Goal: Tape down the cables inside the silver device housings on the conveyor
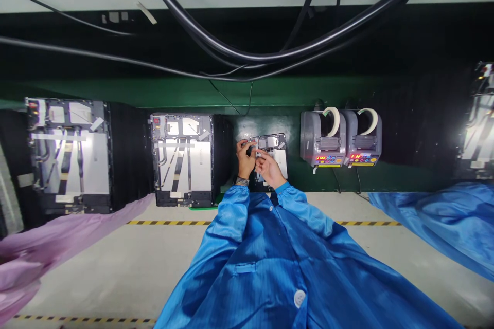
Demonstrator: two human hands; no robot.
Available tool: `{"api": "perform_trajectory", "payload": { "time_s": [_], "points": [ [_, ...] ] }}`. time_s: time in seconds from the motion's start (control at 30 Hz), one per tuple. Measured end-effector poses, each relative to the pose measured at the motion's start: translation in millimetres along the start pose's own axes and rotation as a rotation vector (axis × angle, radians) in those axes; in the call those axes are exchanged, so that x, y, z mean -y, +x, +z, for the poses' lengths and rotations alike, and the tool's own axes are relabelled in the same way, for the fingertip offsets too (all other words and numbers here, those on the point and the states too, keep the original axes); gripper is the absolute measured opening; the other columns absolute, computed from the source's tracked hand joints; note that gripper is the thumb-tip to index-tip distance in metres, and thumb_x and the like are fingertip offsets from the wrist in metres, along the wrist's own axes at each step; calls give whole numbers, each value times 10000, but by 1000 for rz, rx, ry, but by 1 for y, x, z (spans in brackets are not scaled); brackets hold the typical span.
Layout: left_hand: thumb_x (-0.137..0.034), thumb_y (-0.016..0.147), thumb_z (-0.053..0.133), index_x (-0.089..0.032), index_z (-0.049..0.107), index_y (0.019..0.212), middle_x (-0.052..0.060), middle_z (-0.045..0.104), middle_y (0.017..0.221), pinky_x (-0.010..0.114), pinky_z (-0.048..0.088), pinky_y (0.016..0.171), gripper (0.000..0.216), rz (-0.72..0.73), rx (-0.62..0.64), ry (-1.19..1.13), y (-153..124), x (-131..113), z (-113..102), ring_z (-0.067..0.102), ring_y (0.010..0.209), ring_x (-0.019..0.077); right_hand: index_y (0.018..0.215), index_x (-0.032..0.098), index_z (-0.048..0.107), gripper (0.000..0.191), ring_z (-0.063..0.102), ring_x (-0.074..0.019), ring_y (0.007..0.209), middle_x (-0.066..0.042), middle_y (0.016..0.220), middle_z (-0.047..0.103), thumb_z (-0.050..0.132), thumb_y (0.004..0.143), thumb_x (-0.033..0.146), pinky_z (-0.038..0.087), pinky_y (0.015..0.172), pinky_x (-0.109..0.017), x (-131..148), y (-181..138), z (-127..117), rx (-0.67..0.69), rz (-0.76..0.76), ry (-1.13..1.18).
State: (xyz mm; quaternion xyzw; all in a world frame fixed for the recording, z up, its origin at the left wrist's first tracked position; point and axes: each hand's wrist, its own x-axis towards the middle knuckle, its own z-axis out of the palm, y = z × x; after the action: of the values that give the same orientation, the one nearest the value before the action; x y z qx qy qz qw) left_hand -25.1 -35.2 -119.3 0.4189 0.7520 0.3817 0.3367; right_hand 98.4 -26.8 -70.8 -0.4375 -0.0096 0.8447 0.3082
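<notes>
In front of me an opened tablet-like device [283, 158] lies on the green bench, slightly turned, its internal parts and a bright silver area showing. My left hand [246, 160] is over the device's left edge, fingers curled and thumb and forefinger drawn together. Close beside it, my right hand [269, 168] reaches across the lower part of the device, its fingertips pressed together and almost meeting the left thumb. Whatever is between the fingers of either hand is too small to make out. Both hands cover much of the device's left side.
Left of my hands stand two stacks of similar opened devices [200, 164] [94, 164]. Two grey tape dispensers [323, 139] [364, 139] with lit displays stand to the right. Black cables [247, 56] hang across the back. A pink sleeve [88, 226] and another blue sleeve [436, 216] flank me.
</notes>
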Motion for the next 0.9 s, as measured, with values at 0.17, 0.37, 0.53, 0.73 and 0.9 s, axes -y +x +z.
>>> {"api": "perform_trajectory", "payload": {
  "time_s": [0.17, 0.37, 0.53, 0.73, 0.9],
  "points": [
    [-139, 903, 638, -248, 781, 1067, 90, 530, 1295, 418, 469, 1109, 243, 8, -4, 11, 0, -1, 0, 576, 1239, 248, 1184, 206, 674, 302, 428, -124, 537, 39, 644, 520, 580, 925, 332, 385, 554, -240, 7, -2, 0, 1, 82, 75],
    [-176, 922, 639, -248, 785, 1077, 95, 534, 1274, 422, 472, 1111, 224, 30, 2, 11, 1, -3, -2, 577, 1240, 250, 1166, 167, 692, 303, 334, -119, 485, 73, 573, 408, 536, 957, 320, 367, 534, -246, 27, 2, -6, 29, 239, 87],
    [-230, 937, 652, -253, 788, 1068, 92, 537, 1272, 428, 458, 1131, 190, 20, 12, 14, 1, -3, -3, 571, 1252, 249, 1060, 143, 714, 337, 304, -116, 459, 76, 534, 397, 544, 923, 399, 352, 514, -259, 29, -3, -15, -20, 231, -270],
    [-243, 932, 665, -258, 791, 1069, 85, 531, 1267, 409, 455, 1133, 186, 19, 19, 8, 3, -1, -3, 569, 1260, 245, 1384, 227, 671, 460, 618, -206, 832, -66, 979, 722, 480, 966, 260, 496, 800, -318, 34, -13, -9, -135, -496, -1416],
    [-235, 928, 670, -243, 790, 1070, 94, 535, 1267, 420, 465, 1116, 186, 24, 11, -3, 3, 0, -1, 569, 1247, 250, 1600, 255, 476, 604, 627, -253, 993, -132, 1189, 686, 386, 1008, 170, 468, 947, -359, 50, -4, 0, 29, -482, -1983]
  ]
}}
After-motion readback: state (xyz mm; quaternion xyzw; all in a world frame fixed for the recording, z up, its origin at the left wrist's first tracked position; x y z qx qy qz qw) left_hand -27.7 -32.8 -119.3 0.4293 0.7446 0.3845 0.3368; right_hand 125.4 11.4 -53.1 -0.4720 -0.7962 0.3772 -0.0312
